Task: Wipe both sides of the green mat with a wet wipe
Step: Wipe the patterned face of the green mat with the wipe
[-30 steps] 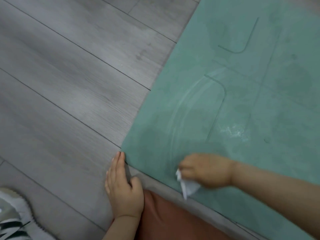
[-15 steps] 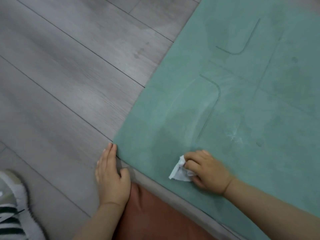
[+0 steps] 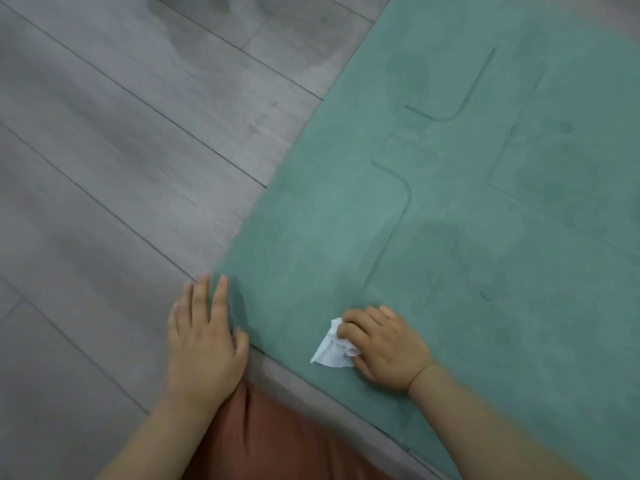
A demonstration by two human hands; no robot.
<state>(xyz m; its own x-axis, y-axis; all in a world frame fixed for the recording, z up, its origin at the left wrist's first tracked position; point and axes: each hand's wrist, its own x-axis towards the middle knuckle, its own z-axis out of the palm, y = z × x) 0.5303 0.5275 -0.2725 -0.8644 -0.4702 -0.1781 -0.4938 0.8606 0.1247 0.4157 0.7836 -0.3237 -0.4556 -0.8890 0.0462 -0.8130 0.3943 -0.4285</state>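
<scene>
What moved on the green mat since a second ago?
The right hand, gripping the crumpled white wet wipe, slid left along the near edge of the flat green mat, closer to its corner. The left hand stayed flat at that corner, on the grey wood floor. The grip on the wipe is unchanged.

You're looking at a matt, suede-like mat (image 3: 450, 209), a crumpled paper-like wipe (image 3: 333, 351), a matt wood-grain floor (image 3: 121, 150) and smooth rust cloth (image 3: 277, 441).

One green mat (image 3: 450, 237), one white wet wipe (image 3: 332, 351), two hands — left hand (image 3: 204, 344), right hand (image 3: 384, 348) — on one wooden floor (image 3: 121, 168).
</scene>
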